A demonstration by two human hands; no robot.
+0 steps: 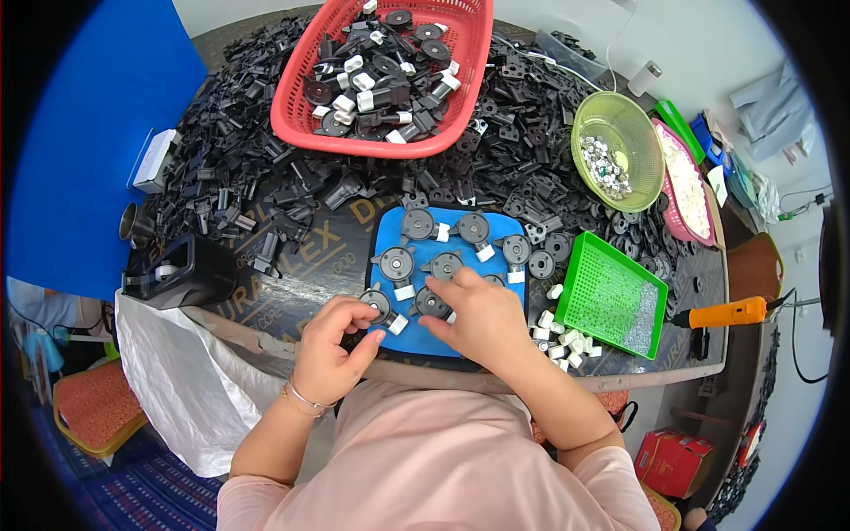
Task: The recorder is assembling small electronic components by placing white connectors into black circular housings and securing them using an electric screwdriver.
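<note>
On a blue mat point(487, 340) in front of me lie several black round-headed plastic parts with white end caps, set roughly in rows. My left hand point(335, 347) is at the mat's near left corner, its fingers bent and the thumb apart. Its fingertips are beside a black wheel-like part point(375, 303) with a white cap point(398, 325). My right hand point(482, 320) reaches over the middle of the mat. Its index finger and thumb are around another black wheel-like part point(431, 303), and the hand partly covers the parts beneath it.
A red basket point(372, 146) of capped parts stands on piled loose black pieces point(239, 115). To the right are a green tray point(611, 296), white caps point(567, 341), an orange electric screwdriver point(726, 312) and a yellow-green basket point(651, 133). A tape dispenser point(190, 270) sits left.
</note>
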